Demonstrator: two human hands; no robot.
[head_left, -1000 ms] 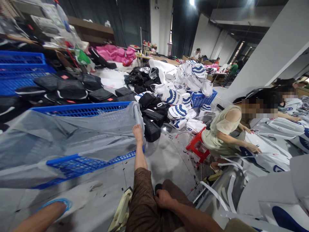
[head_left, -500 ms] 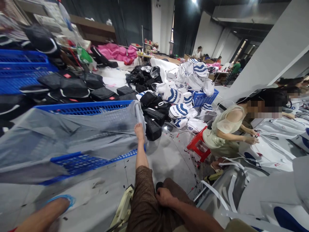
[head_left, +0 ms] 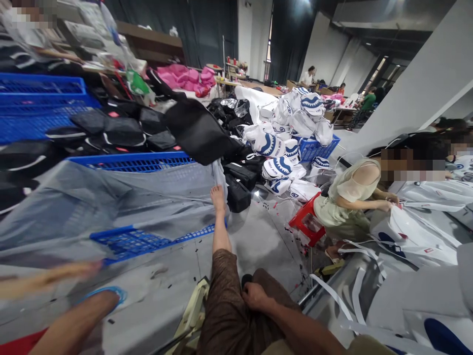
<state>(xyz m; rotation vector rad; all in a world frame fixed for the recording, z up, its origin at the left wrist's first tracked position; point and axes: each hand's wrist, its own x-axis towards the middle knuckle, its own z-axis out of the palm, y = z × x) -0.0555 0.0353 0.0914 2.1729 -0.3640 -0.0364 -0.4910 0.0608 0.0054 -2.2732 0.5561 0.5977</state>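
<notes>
My right hand (head_left: 255, 297) rests on the brown shorts (head_left: 218, 305) in my lap. Its fingers are curled closed, and nothing shows in them. My left hand is out of view. A black bag (head_left: 201, 129) hangs in mid-air, blurred, above the far rim of a blue plastic crate (head_left: 129, 161). Grey sheeting (head_left: 148, 192) drapes over this crate, and my bare foot (head_left: 218, 197) is propped at its right end. From the left edge comes another person's outstretched hand (head_left: 76, 271), smeared by motion, above that person's bent leg (head_left: 84, 315).
Black bags (head_left: 121, 130) lie heaped behind the crate. White bags with blue shark-mouth prints (head_left: 277, 168) are piled around another blue crate (head_left: 320, 148). On a red stool (head_left: 305, 222) at the right, a person handles white bags (head_left: 410, 231). Scraps litter the floor.
The black bag has appeared in the air over the crate, and the neighbour's hand has come in at the left. My right hand stays in my lap. The view has shifted slightly.
</notes>
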